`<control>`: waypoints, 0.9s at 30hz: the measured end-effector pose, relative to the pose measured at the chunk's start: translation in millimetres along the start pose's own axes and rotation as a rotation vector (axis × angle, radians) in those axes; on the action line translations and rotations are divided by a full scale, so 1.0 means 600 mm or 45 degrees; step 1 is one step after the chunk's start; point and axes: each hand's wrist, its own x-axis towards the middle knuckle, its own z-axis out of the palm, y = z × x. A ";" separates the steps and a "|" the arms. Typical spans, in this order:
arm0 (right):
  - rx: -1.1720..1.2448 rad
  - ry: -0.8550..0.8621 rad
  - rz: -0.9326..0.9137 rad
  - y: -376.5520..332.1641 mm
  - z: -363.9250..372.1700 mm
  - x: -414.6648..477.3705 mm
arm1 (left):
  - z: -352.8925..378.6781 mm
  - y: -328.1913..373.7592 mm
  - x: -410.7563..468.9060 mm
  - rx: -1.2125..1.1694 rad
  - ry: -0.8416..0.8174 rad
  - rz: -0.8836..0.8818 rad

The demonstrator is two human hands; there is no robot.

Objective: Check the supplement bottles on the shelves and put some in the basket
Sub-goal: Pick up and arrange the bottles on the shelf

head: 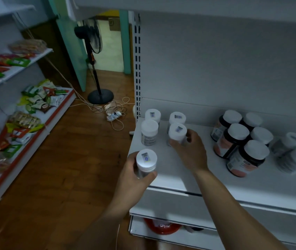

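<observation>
Supplement bottle (146, 164), white cap: fingers of left hand (131, 177) curl round it, held just off the shelf (176, 179) front edge. Fingers of right hand (191, 152) wrap second bottle (177, 134), standing on shelf. Three similar bottles (149, 132) beside it; dark jars (239, 139) further right.

We can read no text: the stickers on the white bottle caps (177, 131) and labels are blurred.

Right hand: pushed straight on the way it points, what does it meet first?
The right hand grips a white-capped bottle. Straight on, probably the rear bottle right behind it comes first, then the shelf's back panel. The gap between them is hard to judge.
</observation>
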 end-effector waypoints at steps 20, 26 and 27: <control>0.192 -0.090 0.023 -0.007 -0.064 -0.169 | -0.008 0.012 0.042 0.035 0.189 0.038; 0.150 -0.134 -0.167 -0.028 -0.071 -0.213 | -0.007 0.018 -0.062 0.118 -0.316 0.258; 0.118 -0.128 -0.247 -0.035 -0.073 -0.221 | 0.000 0.023 -0.065 0.124 -0.343 0.263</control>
